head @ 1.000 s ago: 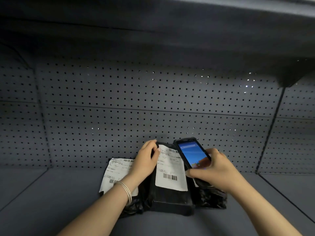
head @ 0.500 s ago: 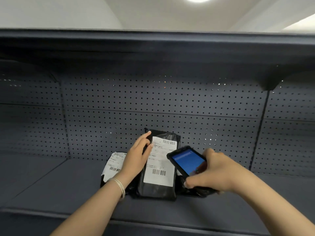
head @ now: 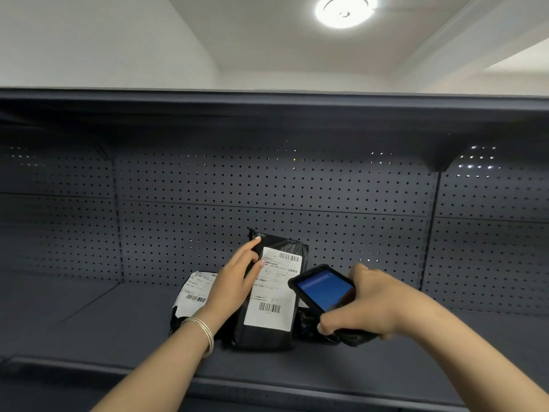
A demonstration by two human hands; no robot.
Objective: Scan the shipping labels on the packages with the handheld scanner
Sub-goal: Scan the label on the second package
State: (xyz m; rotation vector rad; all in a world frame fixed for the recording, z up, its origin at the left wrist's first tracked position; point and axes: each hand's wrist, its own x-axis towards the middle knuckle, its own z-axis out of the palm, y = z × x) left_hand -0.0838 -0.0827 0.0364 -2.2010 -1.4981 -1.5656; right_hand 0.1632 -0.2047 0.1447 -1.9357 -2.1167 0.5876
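A black plastic package [head: 269, 334] stands upright on the grey shelf [head: 118, 328], its white shipping label [head: 273, 292] facing me. My left hand [head: 237, 278] grips its upper left edge, fingers at the top corner. My right hand [head: 365, 304] holds the handheld scanner [head: 323, 288], a black device with a lit blue screen, tilted just right of the label. A second black package [head: 196, 295] with a white label leans behind my left wrist. A third black bag [head: 309, 325] lies partly hidden under my right hand.
The shelf has a perforated grey back panel [head: 267, 188] and an upper shelf [head: 267, 108] overhead. An upright post [head: 430, 233] stands to the right. A round ceiling lamp [head: 344, 10] shines above. The shelf's front edge [head: 267, 385] runs below my forearms.
My view has tilted upward, so the ceiling shows. The scanner has dropped lower and turned flatter beside the label. My left hand has slid up along the upright package's left edge.
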